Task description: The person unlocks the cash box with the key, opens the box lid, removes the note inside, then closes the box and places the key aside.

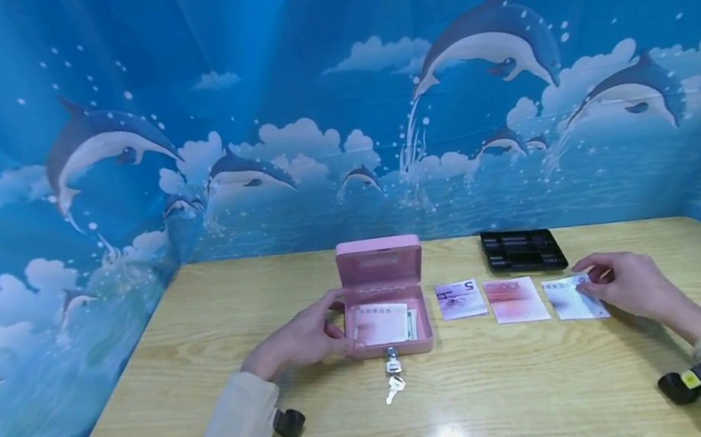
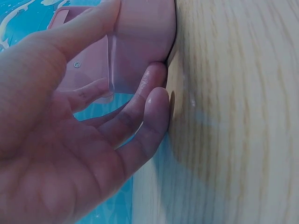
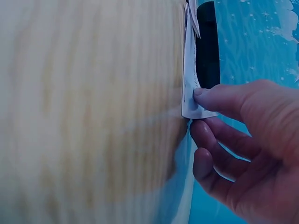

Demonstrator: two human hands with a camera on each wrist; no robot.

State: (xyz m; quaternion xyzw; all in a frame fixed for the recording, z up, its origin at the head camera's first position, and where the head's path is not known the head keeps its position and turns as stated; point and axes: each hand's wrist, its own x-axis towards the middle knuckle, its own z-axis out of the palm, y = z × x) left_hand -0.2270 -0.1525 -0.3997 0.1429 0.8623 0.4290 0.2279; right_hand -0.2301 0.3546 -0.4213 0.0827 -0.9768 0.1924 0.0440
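Note:
A pink cash box (image 1: 384, 305) stands open at the table's middle, its lid upright, with banknotes (image 1: 382, 324) lying inside. A key (image 1: 393, 377) hangs from its front lock. My left hand (image 1: 314, 333) grips the box's left side (image 2: 140, 42), thumb over the rim and fingers (image 2: 156, 93) against its base. To the right, three notes lie in a row: a purple one (image 1: 460, 299), a pink one (image 1: 515, 299) and a pale one (image 1: 569, 299). My right hand (image 1: 601, 281) pinches the pale note's corner (image 3: 189, 100) between thumb and fingers (image 3: 210, 135).
A black compartment tray (image 1: 521, 249) lies behind the notes, its edge (image 3: 208, 46) in the right wrist view too. The wooden table (image 1: 467, 415) is walled on three sides by a blue dolphin backdrop (image 1: 330, 98). Black wrist cameras (image 1: 289, 422) rest near both sleeves.

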